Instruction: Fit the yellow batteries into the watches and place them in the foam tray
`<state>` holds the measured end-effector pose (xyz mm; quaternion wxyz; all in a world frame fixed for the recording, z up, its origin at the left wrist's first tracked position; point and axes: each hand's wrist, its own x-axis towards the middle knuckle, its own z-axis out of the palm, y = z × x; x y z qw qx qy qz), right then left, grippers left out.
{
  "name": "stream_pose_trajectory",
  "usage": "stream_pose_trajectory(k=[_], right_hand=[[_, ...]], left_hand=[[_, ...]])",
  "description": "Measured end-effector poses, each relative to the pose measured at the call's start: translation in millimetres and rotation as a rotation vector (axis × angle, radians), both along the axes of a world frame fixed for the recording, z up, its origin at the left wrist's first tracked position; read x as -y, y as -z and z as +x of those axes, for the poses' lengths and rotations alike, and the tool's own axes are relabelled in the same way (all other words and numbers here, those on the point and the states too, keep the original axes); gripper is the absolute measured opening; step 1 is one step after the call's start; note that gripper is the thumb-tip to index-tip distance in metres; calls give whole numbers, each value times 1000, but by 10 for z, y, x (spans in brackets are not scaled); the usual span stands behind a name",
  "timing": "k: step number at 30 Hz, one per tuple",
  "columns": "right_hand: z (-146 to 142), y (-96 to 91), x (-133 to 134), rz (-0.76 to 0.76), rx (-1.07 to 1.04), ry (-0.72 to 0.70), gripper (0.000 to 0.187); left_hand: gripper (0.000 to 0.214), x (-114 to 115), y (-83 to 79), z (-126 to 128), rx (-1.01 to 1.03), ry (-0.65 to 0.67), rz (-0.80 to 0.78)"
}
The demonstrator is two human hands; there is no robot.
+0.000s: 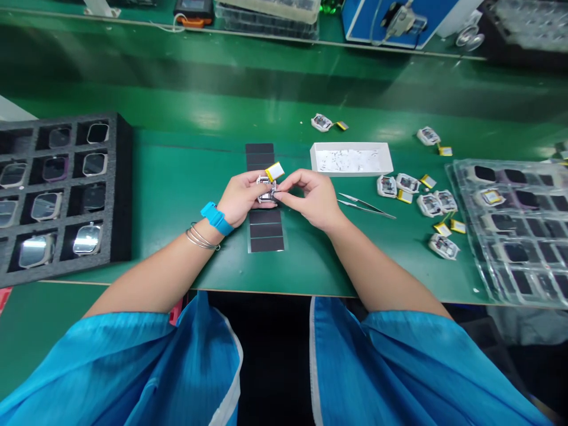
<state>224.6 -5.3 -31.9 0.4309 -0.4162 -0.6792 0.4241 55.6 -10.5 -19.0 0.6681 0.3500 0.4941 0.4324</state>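
My left hand (242, 195) is closed on an opened smartwatch case (265, 190), white with its inner parts showing. A small yellow-edged battery (274, 171) sticks up from the case's far side. The thumb and forefinger of my right hand (310, 198) pinch together at the case's right edge; whatever lies between those fingertips is too small to name. Beneath both hands runs a strip of black adhesive pieces (266, 232) on a clear backing. Metal tweezers (366, 205) lie on the green bench, just right of my right hand.
A white box (351, 160) holds tiny parts. Several more watch cases (429, 205) with batteries are scattered to the right, near stacked clear trays (510, 236). At left stands a black foam tray (119, 195) of watches. Equipment, including a blue box (368, 23), lines the back shelf.
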Motion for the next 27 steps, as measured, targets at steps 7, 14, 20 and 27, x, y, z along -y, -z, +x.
stream_pose_trajectory(k=[7, 14, 20, 27], right_hand=[[-52, 3, 30, 64, 1, -9, 18], [-60, 10, 42, 94, 63, 3, 9], [-74, 12, 52, 166, 37, -12, 17], [-93, 25, 51, 165, 30, 8, 15]], left_hand=[[17, 1, -24, -12, -5, 42, -9], [12, -12, -11, -21, 5, 57, -14], [14, -15, 1, -25, 5, 79, 3], [14, -14, -26, -16, 24, 60, -23]])
